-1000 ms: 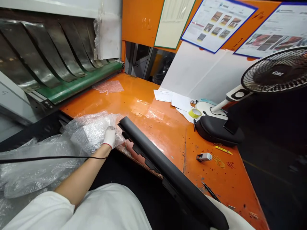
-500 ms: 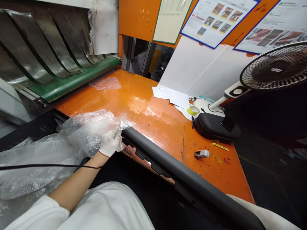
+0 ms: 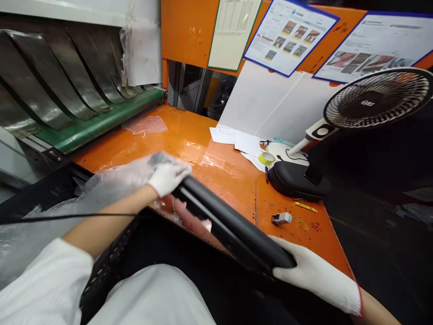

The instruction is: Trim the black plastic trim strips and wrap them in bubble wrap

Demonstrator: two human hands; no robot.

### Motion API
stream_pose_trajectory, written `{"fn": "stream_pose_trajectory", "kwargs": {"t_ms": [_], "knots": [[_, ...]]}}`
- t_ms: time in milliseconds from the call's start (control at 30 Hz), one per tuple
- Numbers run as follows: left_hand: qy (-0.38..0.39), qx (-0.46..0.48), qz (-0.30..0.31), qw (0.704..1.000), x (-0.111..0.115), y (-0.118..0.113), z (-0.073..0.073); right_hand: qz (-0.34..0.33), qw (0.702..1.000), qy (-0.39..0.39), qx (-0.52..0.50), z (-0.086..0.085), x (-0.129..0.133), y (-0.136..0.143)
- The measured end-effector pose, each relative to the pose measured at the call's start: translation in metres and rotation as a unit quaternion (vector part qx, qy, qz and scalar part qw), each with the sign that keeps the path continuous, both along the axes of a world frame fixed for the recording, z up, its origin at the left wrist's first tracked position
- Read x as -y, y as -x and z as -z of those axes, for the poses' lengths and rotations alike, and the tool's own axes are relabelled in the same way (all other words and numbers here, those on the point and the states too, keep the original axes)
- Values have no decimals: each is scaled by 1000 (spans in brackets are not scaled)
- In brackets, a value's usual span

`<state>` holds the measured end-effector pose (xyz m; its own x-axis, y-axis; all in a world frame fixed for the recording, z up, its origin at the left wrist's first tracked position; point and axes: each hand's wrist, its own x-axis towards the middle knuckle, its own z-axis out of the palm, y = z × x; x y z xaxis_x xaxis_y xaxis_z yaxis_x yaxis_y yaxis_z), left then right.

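A long black bar-shaped part [image 3: 233, 219] slants over the front edge of the orange table [image 3: 237, 189]. Its far end is gripped by my left hand [image 3: 169, 178], in a white glove with the fingers closed round it; clear bubble wrap [image 3: 125, 180] lies against this hand and is blurred by motion. My right hand [image 3: 304, 268], also gloved in white, is closed round the near end of the black part, thumb below and fingers on top, the fingertips partly hidden.
A green conveyor roller [image 3: 111, 119] stands at the left. Pink bubble wrap [image 3: 147, 125], papers [image 3: 246, 143], yellow tape [image 3: 266, 158], a black case [image 3: 297, 180], a stamp [image 3: 281, 219] and a fan [image 3: 375, 101] are on the table. A black cable crosses my left forearm.
My right hand has come into view holding the near end of the black part. That end has moved up and left, and the part has turned. My left hand has moved slightly up and right.
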<state>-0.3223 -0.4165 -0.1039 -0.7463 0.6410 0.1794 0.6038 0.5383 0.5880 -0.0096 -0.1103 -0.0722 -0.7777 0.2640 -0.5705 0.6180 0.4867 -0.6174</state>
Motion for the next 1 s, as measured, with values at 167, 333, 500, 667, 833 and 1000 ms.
{"fn": "stream_pose_trajectory", "kwargs": {"t_ms": [167,333,500,667,833,1000], "knots": [[-190,-186,94,959,-122,79,-89,108,972,-52,-202,11,34,-5],[-150,-154,155,964,-178,67,-72,162,963,-36,-212,40,69,-53],[92,-129,132,979,-141,34,9,173,977,97,-83,67,103,-113],[181,-157,205,949,-97,1,54,158,970,183,-31,85,117,-133],[212,-171,295,916,-75,-46,65,156,945,274,-87,89,116,-112],[173,-172,387,889,-62,-119,82,173,932,295,-117,104,106,-75]]}}
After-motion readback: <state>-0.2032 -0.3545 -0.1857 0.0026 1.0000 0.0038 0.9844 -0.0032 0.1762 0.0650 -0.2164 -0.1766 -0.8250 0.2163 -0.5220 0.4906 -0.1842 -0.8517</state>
